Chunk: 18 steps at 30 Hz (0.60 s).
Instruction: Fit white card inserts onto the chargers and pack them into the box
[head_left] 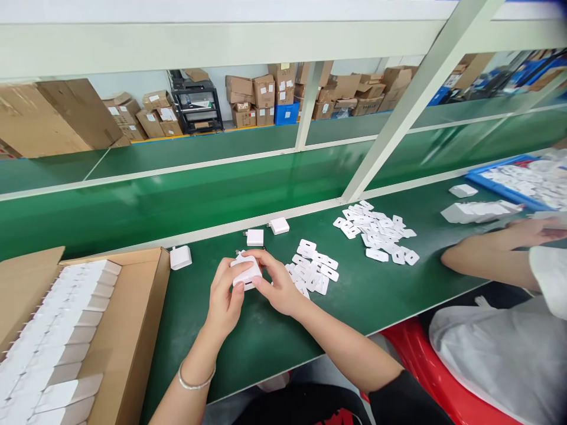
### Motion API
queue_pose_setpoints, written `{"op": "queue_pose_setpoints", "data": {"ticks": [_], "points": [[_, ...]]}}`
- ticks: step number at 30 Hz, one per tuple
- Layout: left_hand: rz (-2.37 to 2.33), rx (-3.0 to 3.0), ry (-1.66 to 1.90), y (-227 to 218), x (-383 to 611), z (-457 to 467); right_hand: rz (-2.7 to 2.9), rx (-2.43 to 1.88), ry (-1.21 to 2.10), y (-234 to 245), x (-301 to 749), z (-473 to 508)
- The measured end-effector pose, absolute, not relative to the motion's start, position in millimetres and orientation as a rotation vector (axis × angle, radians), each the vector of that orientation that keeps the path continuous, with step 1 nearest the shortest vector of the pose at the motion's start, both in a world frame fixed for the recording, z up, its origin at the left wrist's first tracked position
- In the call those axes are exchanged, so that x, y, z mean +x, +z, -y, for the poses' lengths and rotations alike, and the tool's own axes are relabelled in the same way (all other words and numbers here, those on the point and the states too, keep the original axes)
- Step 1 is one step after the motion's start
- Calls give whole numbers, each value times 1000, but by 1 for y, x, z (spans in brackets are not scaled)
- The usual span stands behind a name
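Note:
A white plug-in charger (246, 273) is held just above the green bench between my two hands, its slotted end turned toward me. My left hand (225, 290) grips its left side, with the thumb near the slotted end. On the right side, my right hand (277, 282) closes round it, thumb close to the same end. Close by my right hand lies a loose pile of small white slotted plates (315, 268). Behind my hands stand two more chargers, one white charger (254, 237) and another charger (279, 225). A further charger (181, 257) sits beside the carton.
An open cardboard carton (153, 319) at left holds rows of white chargers. Further right lie another pile of plates (376, 230), a row of white chargers (481, 211) and a blue tray (476, 177). A co-worker's arm (491, 260) reaches over the bench. A slanted post (398, 118) rises behind.

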<state>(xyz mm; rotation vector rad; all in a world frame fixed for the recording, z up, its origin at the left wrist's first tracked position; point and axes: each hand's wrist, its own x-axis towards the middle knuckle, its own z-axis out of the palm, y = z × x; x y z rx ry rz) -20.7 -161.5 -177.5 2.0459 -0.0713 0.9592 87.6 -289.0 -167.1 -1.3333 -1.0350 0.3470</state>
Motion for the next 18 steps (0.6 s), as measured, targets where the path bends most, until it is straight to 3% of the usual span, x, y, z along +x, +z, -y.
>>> {"op": "queue_pose_setpoints", "data": {"ticks": [8, 18], "points": [[131, 2017, 986, -176, -20, 161, 1031, -1342, 373, -160, 90, 292], [-194, 2387, 894, -182, -12, 150, 1131, -1556, 307, -167, 108, 288]]}}
